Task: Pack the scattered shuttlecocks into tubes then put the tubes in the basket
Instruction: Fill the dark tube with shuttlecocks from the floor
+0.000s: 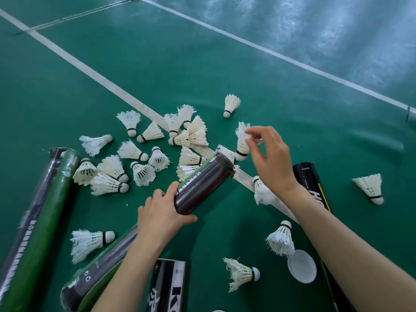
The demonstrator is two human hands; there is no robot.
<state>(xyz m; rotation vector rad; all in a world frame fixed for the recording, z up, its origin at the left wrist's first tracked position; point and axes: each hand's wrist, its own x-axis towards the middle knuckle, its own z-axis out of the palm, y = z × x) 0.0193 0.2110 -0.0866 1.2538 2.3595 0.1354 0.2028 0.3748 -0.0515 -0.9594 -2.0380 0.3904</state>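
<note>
Left hand point(164, 212) grips the lower end of a dark tube point(203, 183) tilted above a green court floor point(202, 64), white feathers showing at its open mouth. Right hand point(270, 158) pinches the feathers of a frayed shuttlecock point(242, 143), cork down, just beside that mouth. Loose shuttlecocks point(132, 152) lie scattered across a white line point(90, 68). Spare tubes point(45, 210) lie left; a white cap point(301, 266) lies by the right forearm. Beyond, bare floor.

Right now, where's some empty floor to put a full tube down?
Bare green floor stretches between the near white line and the far white line. A smaller patch lies between the held tube and the white lid. The shuttlecock pile left of that tube is crowded.
</note>
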